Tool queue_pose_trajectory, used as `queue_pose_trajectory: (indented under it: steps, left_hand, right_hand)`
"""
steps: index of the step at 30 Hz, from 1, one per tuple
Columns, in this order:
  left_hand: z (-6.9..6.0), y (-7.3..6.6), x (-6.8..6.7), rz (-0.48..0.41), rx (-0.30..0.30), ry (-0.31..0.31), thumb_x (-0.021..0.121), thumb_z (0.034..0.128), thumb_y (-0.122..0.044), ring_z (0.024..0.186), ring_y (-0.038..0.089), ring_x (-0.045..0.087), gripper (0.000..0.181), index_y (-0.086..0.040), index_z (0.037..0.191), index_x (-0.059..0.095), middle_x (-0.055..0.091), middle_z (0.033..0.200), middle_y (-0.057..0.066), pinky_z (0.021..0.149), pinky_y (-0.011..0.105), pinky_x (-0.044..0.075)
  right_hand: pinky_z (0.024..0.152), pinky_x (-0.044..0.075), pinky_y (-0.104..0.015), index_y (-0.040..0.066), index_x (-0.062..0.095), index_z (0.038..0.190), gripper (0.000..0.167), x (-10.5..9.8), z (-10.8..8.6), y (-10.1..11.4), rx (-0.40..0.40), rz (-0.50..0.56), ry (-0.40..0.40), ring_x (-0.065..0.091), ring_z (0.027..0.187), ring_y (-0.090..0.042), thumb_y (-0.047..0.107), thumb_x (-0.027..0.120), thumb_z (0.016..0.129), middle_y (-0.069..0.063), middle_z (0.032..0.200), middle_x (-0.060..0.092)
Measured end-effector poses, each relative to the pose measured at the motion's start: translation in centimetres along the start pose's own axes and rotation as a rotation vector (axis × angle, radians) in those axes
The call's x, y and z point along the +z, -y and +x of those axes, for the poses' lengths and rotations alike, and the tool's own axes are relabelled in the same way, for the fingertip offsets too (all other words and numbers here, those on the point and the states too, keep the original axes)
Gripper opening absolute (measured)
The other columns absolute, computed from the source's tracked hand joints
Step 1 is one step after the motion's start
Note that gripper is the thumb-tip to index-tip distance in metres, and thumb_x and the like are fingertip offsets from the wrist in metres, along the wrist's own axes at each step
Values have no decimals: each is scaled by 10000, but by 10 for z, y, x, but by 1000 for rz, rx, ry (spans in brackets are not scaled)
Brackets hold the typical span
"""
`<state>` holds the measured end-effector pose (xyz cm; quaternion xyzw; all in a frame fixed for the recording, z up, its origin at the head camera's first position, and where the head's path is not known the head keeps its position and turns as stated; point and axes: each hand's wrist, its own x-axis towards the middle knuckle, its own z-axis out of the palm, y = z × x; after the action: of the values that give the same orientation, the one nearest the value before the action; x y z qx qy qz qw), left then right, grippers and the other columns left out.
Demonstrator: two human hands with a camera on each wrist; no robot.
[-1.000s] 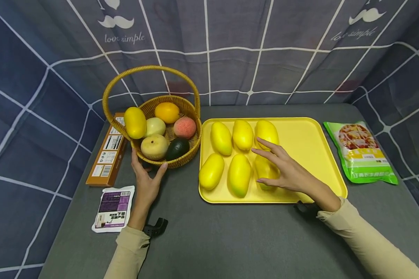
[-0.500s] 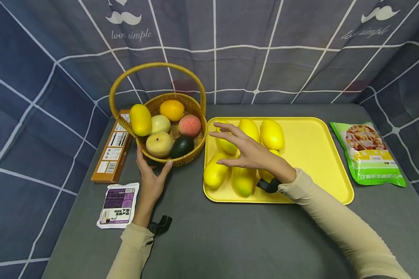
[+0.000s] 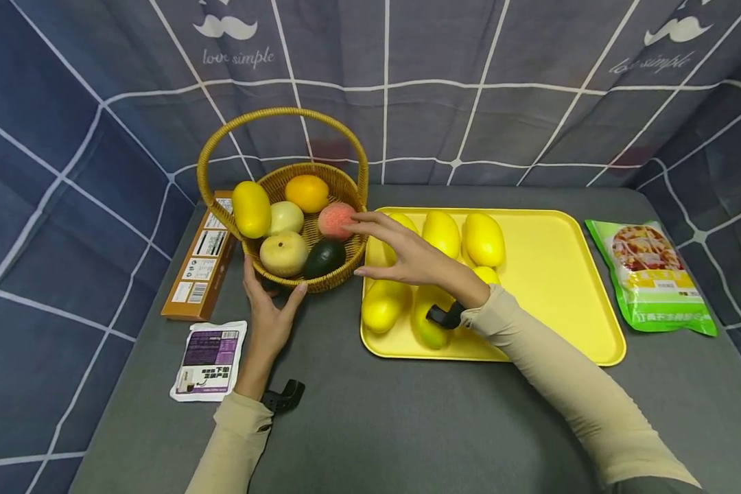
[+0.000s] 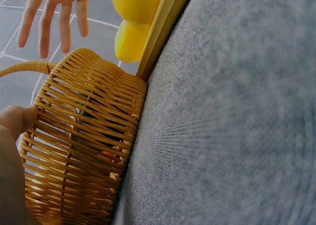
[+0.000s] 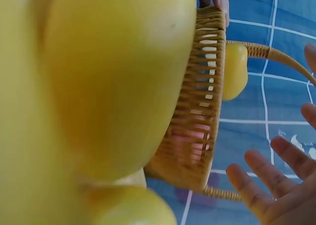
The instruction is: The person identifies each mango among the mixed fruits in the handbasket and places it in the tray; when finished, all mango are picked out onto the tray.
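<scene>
A wicker basket (image 3: 339, 278) with a tall arched handle stands left of the middle. My left hand (image 3: 270, 319) holds its near left side, thumb at the rim; some fingers are hidden by the basket. In it lie a peach (image 3: 335, 221), an avocado (image 3: 324, 258), a pale yellow round fruit (image 3: 283, 254), a pale green fruit (image 3: 286, 218) and an orange oval fruit (image 3: 307, 193). A yellow mango (image 3: 251, 209) leans high on the left rim. My right hand (image 3: 401, 250), holding nothing, reaches over the basket's right rim with its fingers extended, fingertips beside the peach.
Several yellow mangoes (image 3: 484, 240) lie on the left part of a yellow tray (image 3: 549, 281), under the right forearm. A green food bag (image 3: 651, 274) lies to the far right. Left are a brown box (image 3: 200, 267) and a white-purple pouch (image 3: 210, 360). A checked curtain (image 3: 432, 123) hangs behind.
My right hand has moved left from over the tray's mangoes to the basket's right rim, staying spread. My left hand keeps its place at the basket. The head view has shifted slightly.
</scene>
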<state>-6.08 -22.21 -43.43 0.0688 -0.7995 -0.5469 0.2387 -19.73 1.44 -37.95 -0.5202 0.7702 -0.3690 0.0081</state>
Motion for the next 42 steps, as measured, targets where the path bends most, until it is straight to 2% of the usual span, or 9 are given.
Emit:
queue_pose_trajectory:
  steps: [5,11,17,23,29,36,42]
  left_hand:
    - [-1,1,-2,0,-2,-13,699,876,-76,1445,345,183,959,23,1551,24,38,1607,240,951,542,348]
    - [-1,0,-1,1,4,0,697,880,-79,1439,367,185,957,31,1548,19,41,1595,263,963,569,348]
    - [-1,-2,-1,14,-5,13,689,889,-95,1444,370,179,955,21,1551,10,34,1597,257,977,588,348]
    - [-1,-3,-2,21,-17,21,690,892,-107,1455,359,161,960,10,1555,7,38,1603,238,990,588,343]
    - [-2,-3,-3,24,-37,20,693,893,-120,1458,350,166,965,-9,1560,5,28,1612,218,991,572,353]
    - [-2,-4,-3,33,-39,14,695,888,-117,1452,357,177,968,5,1555,4,42,1602,235,990,577,359]
    - [-1,-6,-2,32,-50,21,689,892,-123,1459,346,164,967,-1,1557,-1,32,1606,227,1003,578,353]
  right_hand:
    - [1140,331,-404,133,473,1454,667,10,29,5,-41,11,25,350,1417,-232,330,742,875,-135,1514,389]
    - [1109,370,-405,178,438,1481,698,15,57,7,58,-13,84,355,1405,-211,409,713,882,-93,1503,384]
    - [1080,403,-384,161,420,1491,710,21,82,7,32,-27,107,396,1377,-214,400,708,888,-108,1494,397]
    - [995,445,-347,170,408,1494,709,29,108,12,77,-29,136,456,1290,-191,433,686,897,-55,1468,447]
    - [1077,380,-312,166,401,1495,718,43,135,16,111,34,174,384,1361,-188,430,691,893,-40,1492,420]
    - [1113,340,-310,204,362,1518,735,55,155,9,163,76,179,341,1387,-169,414,692,897,-21,1533,374]
    - [1118,334,-304,239,336,1531,733,61,166,6,176,80,177,323,1401,-163,413,677,906,-16,1536,363]
